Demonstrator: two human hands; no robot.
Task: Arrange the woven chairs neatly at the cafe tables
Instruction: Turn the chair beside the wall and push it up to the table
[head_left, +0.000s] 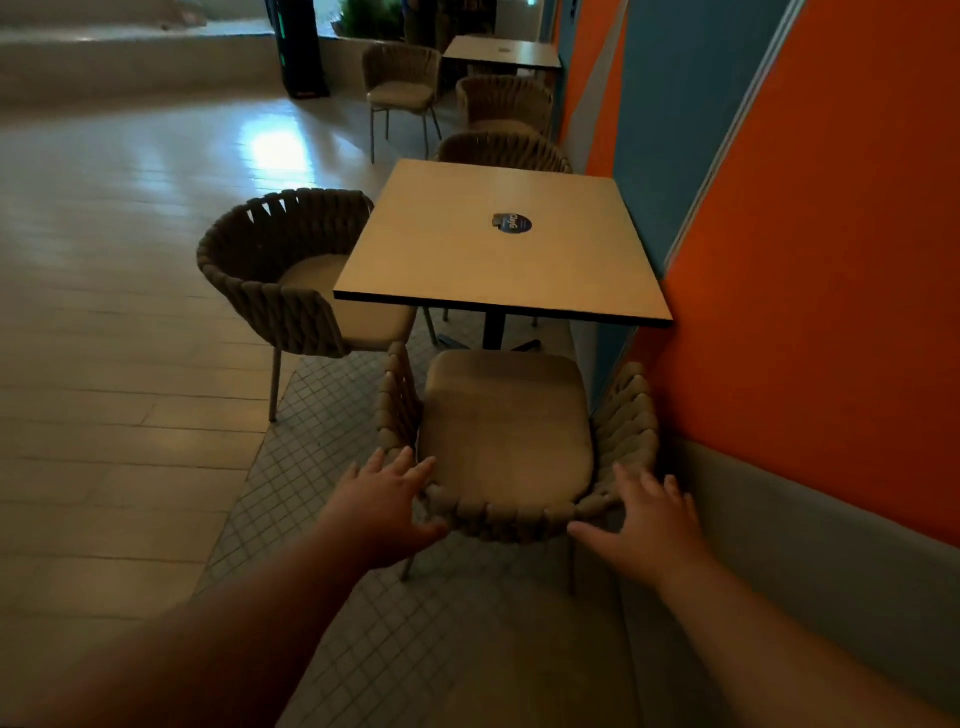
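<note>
Our left hand (387, 499) and right hand (649, 519), fingers spread, gripping nothing, flank the curved back of the woven chair (504, 426), which faces the cafe table (467, 249).

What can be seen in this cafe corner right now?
Woven chairs: five, beige-brown; nearest in front of the near table, one at its left side, one at its far side, two by the far table.
Tables: two, light tan tops; near, far, along the wall.
Round sticker: one, dark blue, on the near table.
Wall panels: orange and blue, right side.
Plant: one, green, top background.
Left hand: fingers spread, at the nearest chair's back, left corner.
Right hand: fingers spread, at its right corner.
</note>
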